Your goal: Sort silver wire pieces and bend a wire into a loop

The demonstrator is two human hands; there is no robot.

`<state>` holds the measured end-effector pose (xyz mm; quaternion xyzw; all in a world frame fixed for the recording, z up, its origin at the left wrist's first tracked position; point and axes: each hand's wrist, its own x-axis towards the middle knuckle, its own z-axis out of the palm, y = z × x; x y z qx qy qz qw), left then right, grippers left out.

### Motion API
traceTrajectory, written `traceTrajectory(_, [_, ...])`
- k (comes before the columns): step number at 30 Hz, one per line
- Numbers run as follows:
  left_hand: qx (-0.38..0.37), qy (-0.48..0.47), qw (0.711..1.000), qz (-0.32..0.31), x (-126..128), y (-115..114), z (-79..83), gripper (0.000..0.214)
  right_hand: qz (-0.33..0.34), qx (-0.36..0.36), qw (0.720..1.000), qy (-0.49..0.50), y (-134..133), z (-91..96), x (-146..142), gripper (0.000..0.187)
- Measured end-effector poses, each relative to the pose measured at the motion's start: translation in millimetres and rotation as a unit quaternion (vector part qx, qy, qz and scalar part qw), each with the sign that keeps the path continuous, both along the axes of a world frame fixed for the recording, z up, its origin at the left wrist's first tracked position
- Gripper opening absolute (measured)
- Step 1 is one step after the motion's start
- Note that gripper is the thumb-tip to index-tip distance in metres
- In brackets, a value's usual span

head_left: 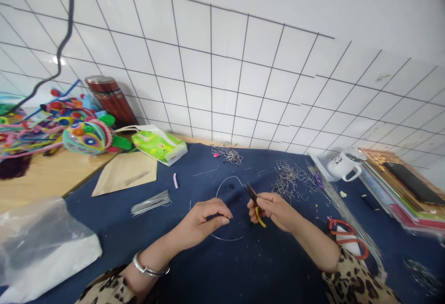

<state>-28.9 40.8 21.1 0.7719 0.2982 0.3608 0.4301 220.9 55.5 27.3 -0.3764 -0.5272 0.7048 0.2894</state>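
My left hand [205, 220] rests on the dark blue cloth [250, 262] with thumb and forefinger pinched on the end of a thin silver wire [227, 182] that loops up and round in front of me. My right hand [276, 210] is closed round small pliers with yellow handles [255, 203]; their dark jaws point up and left toward the top of the wire loop. The two hands sit close together, a few centimetres apart. A silver bangle is on my left wrist.
Bundles and tangles of cut wire [290, 181] lie on the cloth, a straight bundle [150, 203] to the left. Red-handled scissors [347, 237] and a white mug [344, 165] are on the right, a green packet [158, 144] and colourful crafts [69, 128] on the left, a plastic bag [38, 243] near-left.
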Motion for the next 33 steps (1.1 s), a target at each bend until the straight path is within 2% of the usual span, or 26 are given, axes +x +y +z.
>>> traceTrajectory(25, [-0.014, 0.012, 1.000, -0.025, 1.0, -0.7, -2.4, 0.012, 0.026, 0.057, 0.998, -0.030, -0.3, -2.0, 1.9, 0.030])
traceTrajectory(33, [-0.022, 0.012, 0.999, -0.037, 1.5, 0.5, -1.3, 0.013, 0.030, 0.050, 0.998, -0.022, -1.1, -2.7, 1.6, 0.031])
